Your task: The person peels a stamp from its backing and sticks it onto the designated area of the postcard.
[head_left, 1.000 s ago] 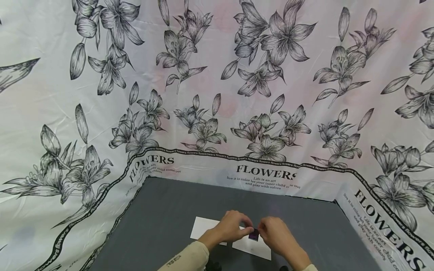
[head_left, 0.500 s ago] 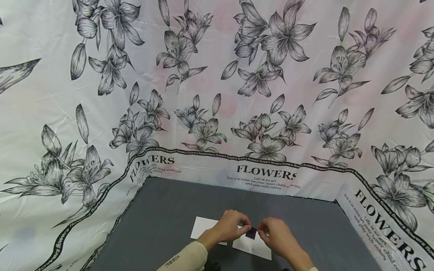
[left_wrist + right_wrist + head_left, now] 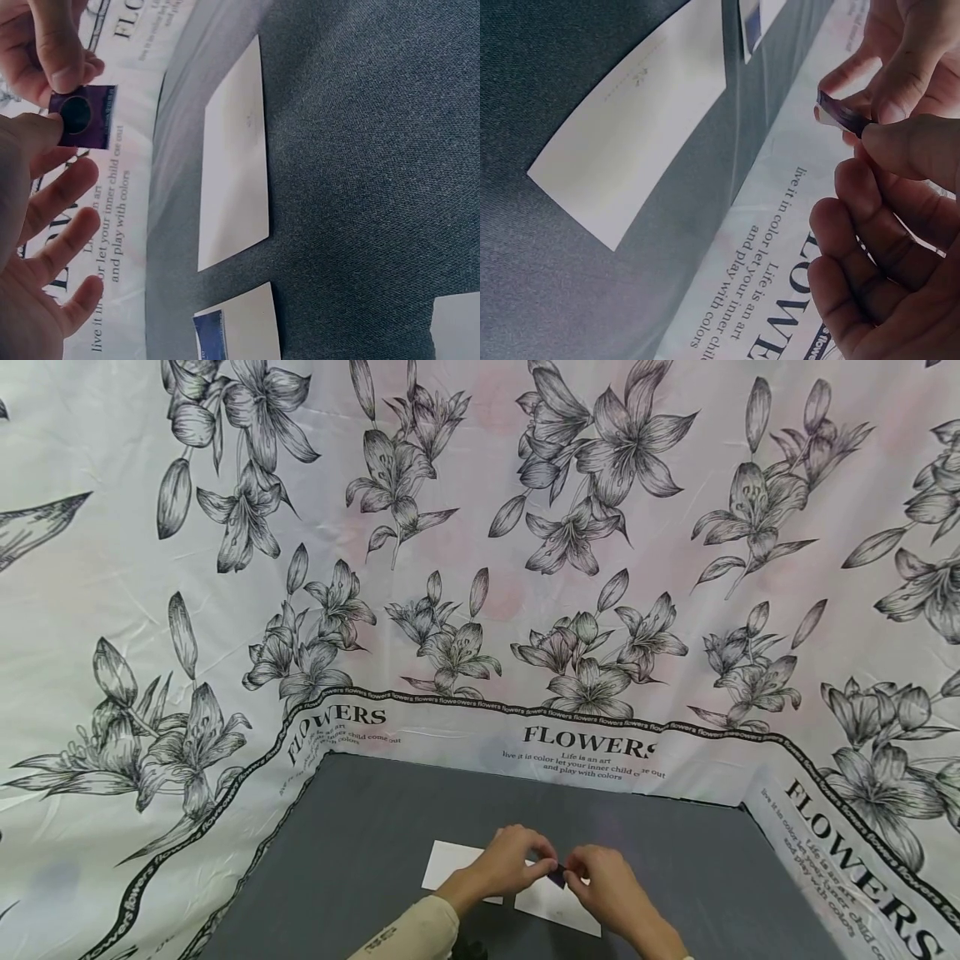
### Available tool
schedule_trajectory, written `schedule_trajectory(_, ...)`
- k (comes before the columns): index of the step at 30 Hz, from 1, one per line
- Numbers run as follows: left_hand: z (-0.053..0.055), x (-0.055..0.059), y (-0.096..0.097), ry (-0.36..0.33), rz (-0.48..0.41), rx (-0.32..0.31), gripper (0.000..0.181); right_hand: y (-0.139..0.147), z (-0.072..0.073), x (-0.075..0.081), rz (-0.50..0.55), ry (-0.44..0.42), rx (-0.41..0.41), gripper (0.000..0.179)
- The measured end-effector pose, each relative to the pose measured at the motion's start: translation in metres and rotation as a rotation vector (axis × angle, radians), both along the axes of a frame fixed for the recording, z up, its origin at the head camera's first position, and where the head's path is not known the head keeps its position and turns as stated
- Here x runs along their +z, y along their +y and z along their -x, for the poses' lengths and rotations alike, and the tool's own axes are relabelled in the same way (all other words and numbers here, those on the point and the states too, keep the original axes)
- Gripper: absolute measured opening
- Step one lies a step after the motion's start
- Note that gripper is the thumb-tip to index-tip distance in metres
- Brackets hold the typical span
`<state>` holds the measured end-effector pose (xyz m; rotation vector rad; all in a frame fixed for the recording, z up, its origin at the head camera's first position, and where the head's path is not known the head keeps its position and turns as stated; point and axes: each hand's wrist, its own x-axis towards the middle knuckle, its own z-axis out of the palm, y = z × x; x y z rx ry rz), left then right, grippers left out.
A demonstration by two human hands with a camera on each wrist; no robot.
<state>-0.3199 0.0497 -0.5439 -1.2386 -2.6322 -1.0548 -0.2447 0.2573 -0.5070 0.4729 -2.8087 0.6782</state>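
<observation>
1. Flower-printed cloth point(image 3: 450, 547) with black line drawings and lettering hangs around a grey counter point(image 3: 420, 797), meeting it along the back and both sides.
2. Two white cards lie flat there: a larger card point(image 3: 232, 161), bearing faint marks, and, just left of it, another card point(image 3: 253, 322) with a blue patch point(image 3: 211, 336) on it. A strip of grey separates them.
3. Above the larger card, held up off it, is a small purple square point(image 3: 90, 135) with a dark round centre. Seen edge-on from the right wrist, it looks thin and slightly bent.
4. Left hand point(image 3: 512, 863): thumb and fingertip pinch the square, the other fingers spread loosely. Right hand point(image 3: 611, 881): it pinches the square too, remaining fingers loosely bent.
5. Judging by this hold, the step in hand is working at the square's edge with both hands. The next move seems to call for a light, steady pinch, since so thin a piece could crease.
6. Grey surface stretches behind the hands and to either side, so there is room to move; the cards' edges lie close below.
</observation>
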Motion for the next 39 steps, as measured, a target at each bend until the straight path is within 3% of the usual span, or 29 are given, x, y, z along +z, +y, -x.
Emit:
schedule_trajectory(7, -0.002, -0.001, 0.001, -0.007, -0.064, 0.024, 0.017, -0.002, 0.000, 0.004, 0.016, 0.003, 0.004, 0.024)
schedule_trajectory(14, -0.005, 0.002, 0.001, -0.076, -0.124, 0.100, 0.014, -0.005, 0.001, 0.002, 0.025, 0.019, -0.003, 0.023)
schedule_trajectory(26, -0.002, 0.001, 0.001, -0.147, -0.092, -0.077, 0.019, -0.010, 0.001, 0.002, 0.034, 0.029, 0.021, 0.017)
schedule_trajectory(39, -0.004, 0.001, -0.002, -0.213, -0.113, -0.120, 0.023, -0.010, 0.003, 0.000, 0.028, 0.055, 0.006, 0.014)
